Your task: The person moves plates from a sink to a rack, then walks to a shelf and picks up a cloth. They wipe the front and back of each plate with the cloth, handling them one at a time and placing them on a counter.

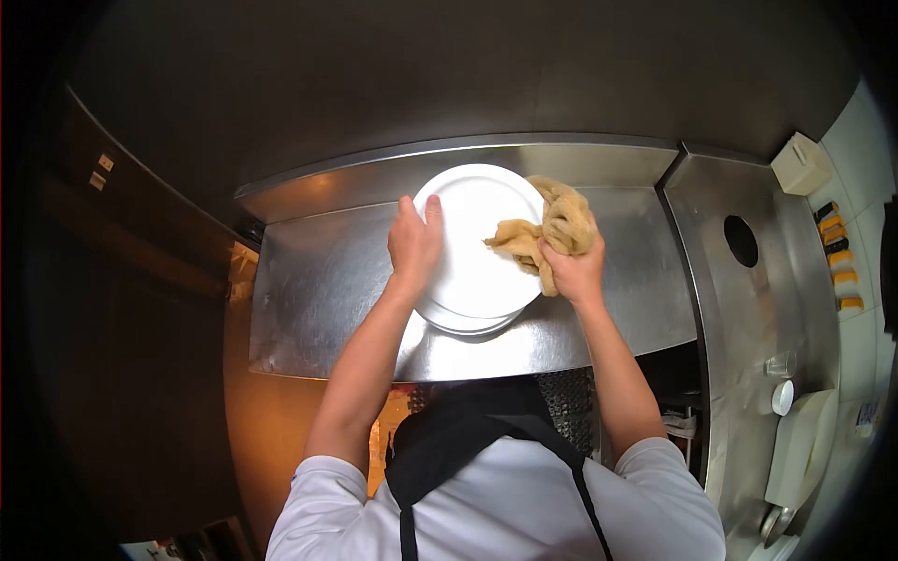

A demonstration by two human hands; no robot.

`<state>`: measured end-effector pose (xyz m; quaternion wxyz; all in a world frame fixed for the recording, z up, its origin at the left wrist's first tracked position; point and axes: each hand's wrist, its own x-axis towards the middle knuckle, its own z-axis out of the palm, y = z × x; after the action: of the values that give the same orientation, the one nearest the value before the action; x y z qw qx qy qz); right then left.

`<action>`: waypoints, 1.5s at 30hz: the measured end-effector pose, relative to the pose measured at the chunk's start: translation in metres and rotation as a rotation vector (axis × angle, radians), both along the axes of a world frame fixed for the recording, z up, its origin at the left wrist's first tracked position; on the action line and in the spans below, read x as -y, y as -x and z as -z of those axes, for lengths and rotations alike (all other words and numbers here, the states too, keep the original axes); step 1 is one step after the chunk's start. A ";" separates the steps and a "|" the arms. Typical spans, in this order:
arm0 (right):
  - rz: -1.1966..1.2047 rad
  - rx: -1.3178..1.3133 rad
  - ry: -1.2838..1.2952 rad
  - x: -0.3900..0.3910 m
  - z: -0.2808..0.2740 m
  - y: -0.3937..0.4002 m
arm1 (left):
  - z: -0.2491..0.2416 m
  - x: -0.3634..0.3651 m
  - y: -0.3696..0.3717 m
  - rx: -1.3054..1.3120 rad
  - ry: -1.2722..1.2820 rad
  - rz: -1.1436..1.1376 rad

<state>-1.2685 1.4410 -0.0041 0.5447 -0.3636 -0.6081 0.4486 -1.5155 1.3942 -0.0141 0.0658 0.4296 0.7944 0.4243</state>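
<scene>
A white round plate (472,266) is held up over a steel counter, tilted slightly toward me. My left hand (414,241) grips its left rim, thumb on the face and the other fingers behind it. In my right hand (578,269) is a bunched tan cloth (567,220), pressed against the plate's right edge, with one end lying over the plate's face. More white plates (472,328) show just below the held one, mostly hidden by it; their number cannot be made out.
The steel counter (318,290) has a raised back ledge. At right, a second steel counter (730,318) has a round dark hole (741,241). Beyond it are a white bowl (782,397), a clear glass (780,364), a long white container (803,449) and wall-hung yellow-and-black handles (839,257).
</scene>
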 end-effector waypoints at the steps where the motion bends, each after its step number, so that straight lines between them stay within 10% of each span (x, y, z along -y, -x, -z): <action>1: -0.031 -0.042 -0.013 0.008 -0.012 0.001 | -0.008 0.002 -0.001 0.063 -0.007 -0.008; 7: -0.476 -0.318 0.133 0.034 -0.084 0.026 | -0.013 0.006 -0.023 0.323 -0.164 0.180; 12: -0.330 0.064 -0.479 0.040 -0.012 0.099 | -0.013 0.043 -0.028 0.753 -0.379 0.326; 17: -0.433 -0.001 -0.762 0.129 -0.106 0.115 | -0.003 0.099 0.034 0.899 -0.485 0.251; 26: -0.774 -0.028 -0.259 0.157 -0.045 0.148 | 0.028 0.154 0.040 1.001 -0.532 0.163; 28: -0.593 0.039 -0.901 0.169 -0.076 0.153 | 0.030 0.168 0.043 1.021 -0.532 0.160; 30: -0.531 0.012 -0.937 0.152 -0.083 0.175 | 0.043 0.171 0.029 1.040 -0.528 0.147; 32: -0.779 -0.056 -0.256 0.145 -0.076 0.170 | 0.046 0.170 0.030 1.046 -0.538 0.128; 35: -0.707 -0.026 -0.528 0.154 -0.006 0.165 | 0.045 0.176 0.043 1.044 -0.547 0.123; 40: -0.664 -0.063 -0.883 0.181 -0.112 0.169 | 0.049 0.184 0.049 1.060 -0.538 0.130; 45: -0.712 0.175 0.036 0.120 -0.070 0.203 | 0.059 0.177 0.039 1.071 -0.546 0.097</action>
<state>-1.4711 1.3214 0.0655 0.2940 -0.1757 -0.7330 0.5877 -1.5547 1.2173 -0.0730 0.3630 0.1932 0.4926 0.7669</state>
